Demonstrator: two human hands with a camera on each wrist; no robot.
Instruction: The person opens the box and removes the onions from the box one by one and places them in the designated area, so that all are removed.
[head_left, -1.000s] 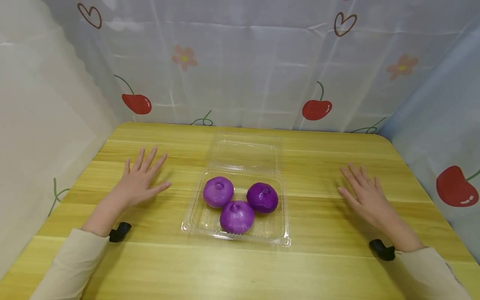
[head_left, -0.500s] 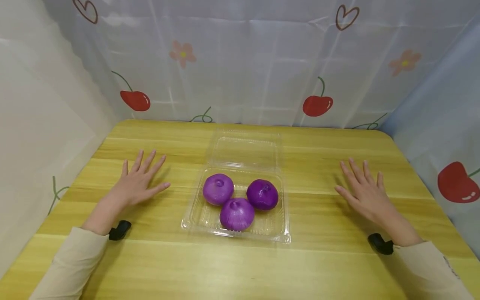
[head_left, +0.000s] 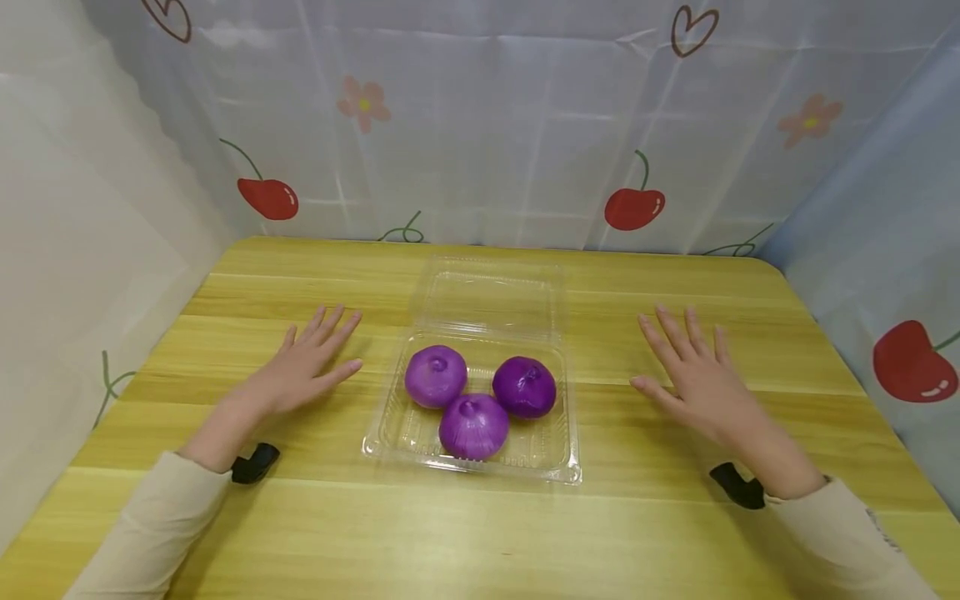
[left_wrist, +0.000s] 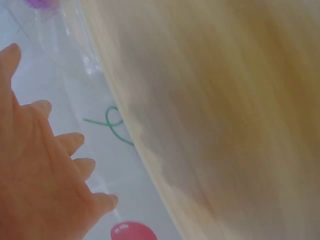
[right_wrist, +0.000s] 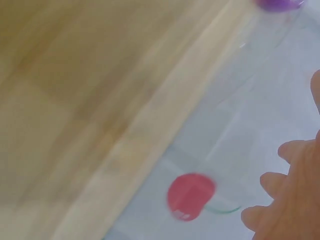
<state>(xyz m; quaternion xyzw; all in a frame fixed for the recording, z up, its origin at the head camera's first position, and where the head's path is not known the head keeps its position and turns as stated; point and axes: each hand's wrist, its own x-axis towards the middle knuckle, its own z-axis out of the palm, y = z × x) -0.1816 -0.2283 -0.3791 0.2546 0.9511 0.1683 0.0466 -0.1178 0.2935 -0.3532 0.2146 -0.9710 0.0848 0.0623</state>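
Observation:
In the head view, a clear plastic clamshell box (head_left: 545,472) lies at the middle of the table with its lid (head_left: 491,293) folded back away from me. Three purple onions sit in its base: a lighter one (head_left: 436,377) at left, a darker one (head_left: 524,387) at right, and another (head_left: 473,427) in front. My left hand (head_left: 296,372) is left of the box, fingers spread and holding nothing. On the other side my right hand (head_left: 701,383) is likewise spread, with its thumb toward the box. Both wrist views show the fingers apart from any object.
The wood-grain table (head_left: 480,542) ends at a pale curtain (head_left: 495,125) printed with cherries, flowers and hearts. More curtain hangs along the left and right sides. A black wrist mount (head_left: 255,463) sits under the left wrist, another mount (head_left: 738,486) under the right.
Both hands have moved inward toward the box, left hand to the right and right hand to the left. The box and onions keep their places on the table.

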